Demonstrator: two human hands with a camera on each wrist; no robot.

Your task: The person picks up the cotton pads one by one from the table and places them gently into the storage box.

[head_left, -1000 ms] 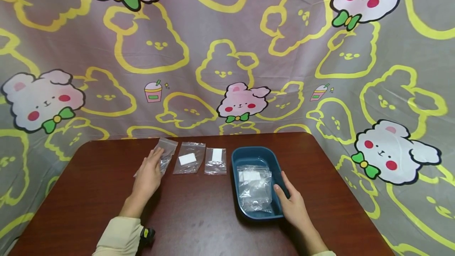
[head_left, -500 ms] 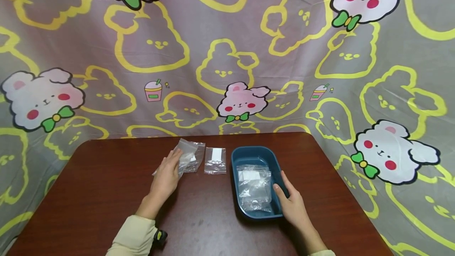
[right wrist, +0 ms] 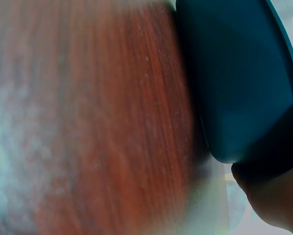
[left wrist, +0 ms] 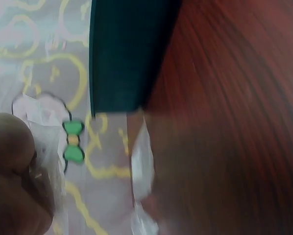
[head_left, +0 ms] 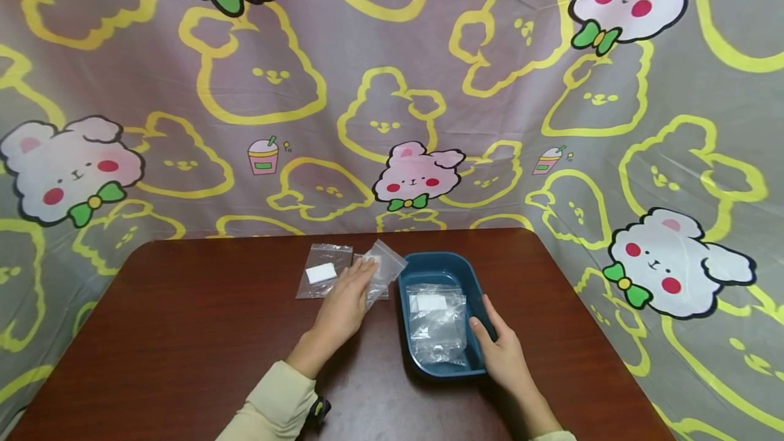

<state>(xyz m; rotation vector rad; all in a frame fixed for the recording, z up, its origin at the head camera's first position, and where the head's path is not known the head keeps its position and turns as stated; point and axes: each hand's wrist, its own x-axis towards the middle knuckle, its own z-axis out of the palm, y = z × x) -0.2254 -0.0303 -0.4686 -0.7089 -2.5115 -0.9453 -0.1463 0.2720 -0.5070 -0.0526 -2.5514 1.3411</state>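
Backdrop cloth [head_left: 392,73] printed with yellow outlines and pink-and-white fluffy animals, hung behind and to both sides. Dark red-brown wooden table [head_left: 184,332] in front of it, filling the near half of the head view. Blue plastic tray [head_left: 442,264] right of centre on the table, holding a loose pile of clear plastic bags [head_left: 437,325], the top one with a white label. Right hand [head_left: 502,352] at the tray's near right corner, thumb laid over the rim, fingers along the outer wall and loosely bent around it; only the tray's dark wall and a bit of the hand seen from the right wrist, blurred. Left hand [head_left: 346,305] just left of the tray, cream sleeve [head_left: 272,407] behind it, fingers pressed together and pinching a small clear bag [head_left: 384,267] held tilted, its far corner just beside the tray's far left rim, above the table. Same bag blurred in the left wrist view beside a fingertip [left wrist: 9,147]. Second flat bag [head_left: 323,278] with a white label lying on the table to the left, near the far edge. Edge of a third bag barely seen under the held one.
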